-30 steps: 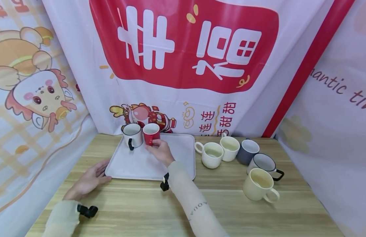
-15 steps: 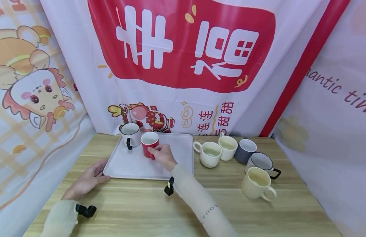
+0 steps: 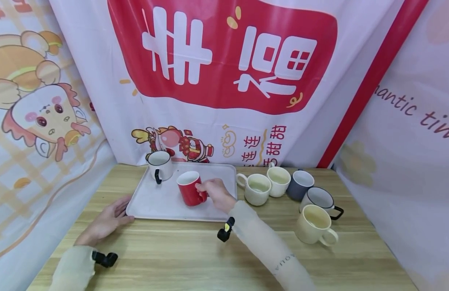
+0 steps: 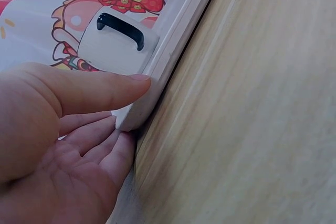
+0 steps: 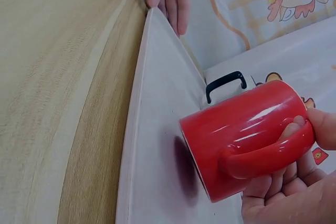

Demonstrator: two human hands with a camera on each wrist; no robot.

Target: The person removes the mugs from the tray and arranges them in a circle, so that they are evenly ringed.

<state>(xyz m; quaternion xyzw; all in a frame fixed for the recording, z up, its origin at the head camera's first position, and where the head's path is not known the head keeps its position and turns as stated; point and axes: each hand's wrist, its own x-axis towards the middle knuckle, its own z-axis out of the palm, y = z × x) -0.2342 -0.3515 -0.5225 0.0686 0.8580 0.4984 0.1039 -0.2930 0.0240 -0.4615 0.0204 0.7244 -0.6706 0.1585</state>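
My right hand [image 3: 217,195] grips a red mug [image 3: 189,190] with a white inside by its handle. In the right wrist view the mug [image 5: 241,135] hangs slightly tilted just above the tray, its shadow falling on the surface below. The white tray [image 3: 159,206] lies on the table, a white mug [image 3: 160,165] with a black rim and handle standing in its back left corner. My left hand [image 3: 108,220] holds the tray's front left corner, thumb on the front side and fingers along the left side, as the left wrist view shows up close.
Right of the tray stand several mugs: a white one [image 3: 257,190], a cream one [image 3: 279,184], a dark blue-grey one [image 3: 298,189], a black-rimmed white one [image 3: 320,200] and a yellow one [image 3: 312,228]. A printed cloth [image 3: 210,133] rises behind the wooden table [image 3: 173,254].
My right hand has brought the red mug from beside the black-rimmed white mug towards the front and right over the tray. My left hand has stayed at the tray's corner.
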